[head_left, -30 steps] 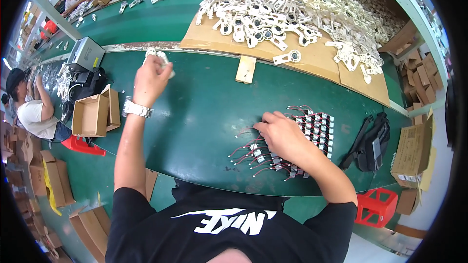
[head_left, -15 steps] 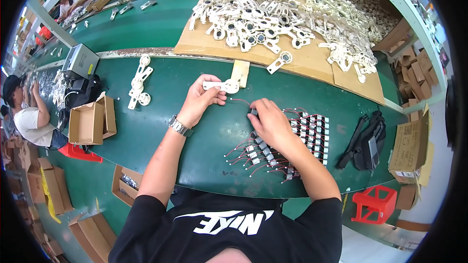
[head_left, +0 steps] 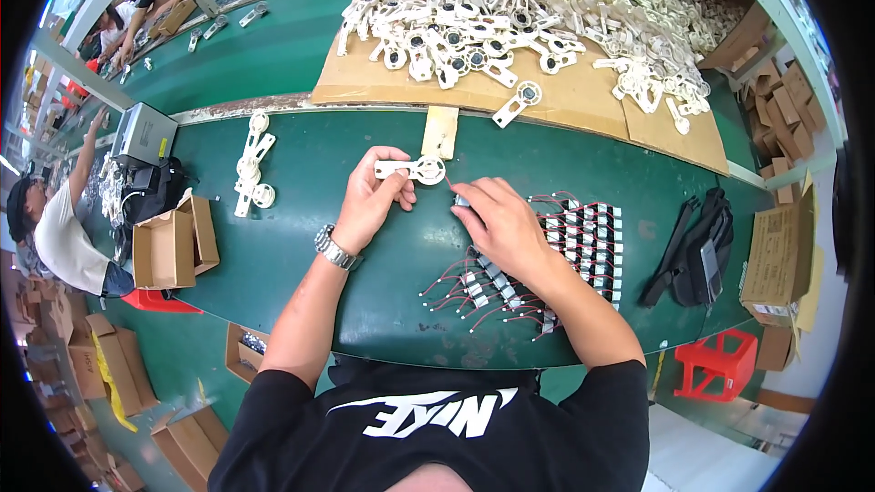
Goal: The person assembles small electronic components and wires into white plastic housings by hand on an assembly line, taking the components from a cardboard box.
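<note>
My left hand (head_left: 366, 205) pinches a white plastic housing (head_left: 392, 167) by its slotted handle, with the ring end toward the right. Close to that ring, my right hand (head_left: 503, 223) grips a small dark motor (head_left: 461, 201), mostly covered by the fingers. A thin red wire runs from the motor up to the ring's edge; whether it touches cannot be made out. Below and right of my right hand lie rows of small motors (head_left: 597, 251) with red wires, partly hidden by my forearm. A pale wooden block (head_left: 441, 132) sits just beyond the housing.
A large heap of white housings (head_left: 483, 23) covers a cardboard sheet (head_left: 355, 87) at the back. Several housings (head_left: 248, 167) lie at left, near an open cardboard box (head_left: 164, 255). A black bag (head_left: 697, 260) rests at right. Co-workers are at far left.
My right hand has brought the motor closer to the housing, and its wire end now reaches the ring. My left hand keeps its hold. A co-worker at far left has raised an arm.
</note>
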### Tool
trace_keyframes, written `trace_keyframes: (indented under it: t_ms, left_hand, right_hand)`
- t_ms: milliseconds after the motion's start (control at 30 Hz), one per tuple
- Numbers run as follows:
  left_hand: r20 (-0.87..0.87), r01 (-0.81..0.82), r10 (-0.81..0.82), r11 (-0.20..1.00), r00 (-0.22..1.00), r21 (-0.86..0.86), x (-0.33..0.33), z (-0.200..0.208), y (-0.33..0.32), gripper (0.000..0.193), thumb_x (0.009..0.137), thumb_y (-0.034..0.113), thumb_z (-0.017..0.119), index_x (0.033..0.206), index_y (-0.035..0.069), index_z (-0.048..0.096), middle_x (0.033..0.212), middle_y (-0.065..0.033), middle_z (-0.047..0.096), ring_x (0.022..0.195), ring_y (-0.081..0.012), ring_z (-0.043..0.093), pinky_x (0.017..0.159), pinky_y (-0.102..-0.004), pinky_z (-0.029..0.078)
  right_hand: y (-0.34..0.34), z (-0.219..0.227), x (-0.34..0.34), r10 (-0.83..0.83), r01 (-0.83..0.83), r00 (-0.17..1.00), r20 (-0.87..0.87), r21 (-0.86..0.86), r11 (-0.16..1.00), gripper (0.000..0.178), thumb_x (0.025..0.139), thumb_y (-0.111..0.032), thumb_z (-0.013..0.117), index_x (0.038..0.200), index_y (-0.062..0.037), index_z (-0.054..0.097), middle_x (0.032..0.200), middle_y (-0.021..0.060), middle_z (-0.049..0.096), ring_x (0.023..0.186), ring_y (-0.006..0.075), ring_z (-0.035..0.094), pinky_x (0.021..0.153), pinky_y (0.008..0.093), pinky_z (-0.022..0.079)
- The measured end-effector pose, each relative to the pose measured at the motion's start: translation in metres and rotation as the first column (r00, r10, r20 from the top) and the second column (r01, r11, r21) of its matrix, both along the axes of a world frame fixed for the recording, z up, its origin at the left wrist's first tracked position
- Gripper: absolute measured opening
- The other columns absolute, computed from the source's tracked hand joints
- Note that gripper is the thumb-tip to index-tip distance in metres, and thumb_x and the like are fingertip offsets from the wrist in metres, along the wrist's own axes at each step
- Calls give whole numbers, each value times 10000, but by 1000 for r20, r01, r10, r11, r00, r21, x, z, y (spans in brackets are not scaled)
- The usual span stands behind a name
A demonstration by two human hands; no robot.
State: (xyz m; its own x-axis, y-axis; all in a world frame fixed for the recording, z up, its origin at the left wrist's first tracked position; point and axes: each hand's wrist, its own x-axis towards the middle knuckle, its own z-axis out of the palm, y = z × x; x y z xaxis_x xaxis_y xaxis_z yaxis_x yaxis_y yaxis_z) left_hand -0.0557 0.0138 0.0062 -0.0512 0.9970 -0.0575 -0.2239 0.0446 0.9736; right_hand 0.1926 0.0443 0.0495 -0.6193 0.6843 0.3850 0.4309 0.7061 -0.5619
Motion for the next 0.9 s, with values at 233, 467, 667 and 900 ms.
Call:
trace_keyframes:
  t_ms: [233,467,667,900]
  left_hand:
    - [-37,-39,40,999,999,35,4,-4,-3,230,1081,111,605,1287,34,538,865,-73,692,746,-149,688,661,-290,582]
    - [-173,-32,46,996,984,82,15,4,-9,243,1093,159,618,1298,57,537,868,-40,671,754,-106,646,672,-258,541]
    - [-383,32,15,993,923,116,25,6,-14,205,1077,102,624,1263,41,562,886,-31,688,779,-80,638,697,-251,536]
    - [-470,117,-34,982,882,149,33,11,-20,196,1072,70,617,1253,24,559,922,-52,696,821,-98,659,715,-271,548]
  right_hand:
    - [-4,2,-2,67,-67,998,-13,18,998,288,932,-81,754,1204,2,711,1029,123,690,939,324,648,829,421,559]
    - [-5,-3,1,-27,12,991,131,114,993,311,925,-66,751,1218,22,698,1026,122,681,910,327,629,816,424,556]
    - [-2,-6,0,-36,39,997,-62,34,999,244,944,-78,737,1163,22,698,1045,142,700,935,345,653,807,434,550]
    - [12,-25,1,-98,42,975,-199,-269,962,140,1012,-112,694,1095,-11,645,847,184,695,727,323,687,654,439,546]
